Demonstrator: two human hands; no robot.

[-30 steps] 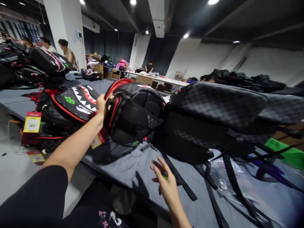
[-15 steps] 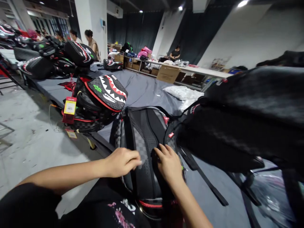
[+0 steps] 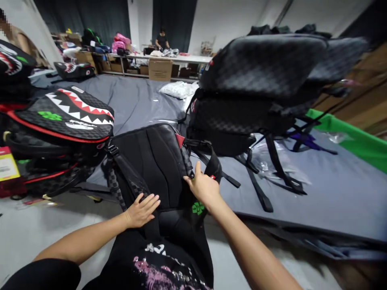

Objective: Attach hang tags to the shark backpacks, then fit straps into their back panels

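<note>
A black checkered backpack [image 3: 160,161] lies back panel up at the table's near edge, against my body, with its padded back and shoulder straps showing. My left hand [image 3: 142,211] rests on its lower left part beside a strap [image 3: 130,171], fingers stretched out flat. At the right side edge my right hand [image 3: 204,187] grips the backpack, thumb toward the panel and one finger pointing up; its other fingers are hidden. A green print [image 3: 198,208] shows below that hand. A small red tag [image 3: 180,140] sits near the top right corner.
At left stands a shark-mouth backpack [image 3: 66,117] with a yellow hang tag [image 3: 7,166]. Stacked checkered backpacks [image 3: 260,68] rise at right, straps trailing over the grey table cover [image 3: 332,189]. Plastic bags [image 3: 178,89] lie behind. A person [image 3: 162,39] works at a far table.
The view has swung right. My left hand has gone from curled fingers to lying flat, lower on the backpack. My right hand has moved from the back panel to the side edge.
</note>
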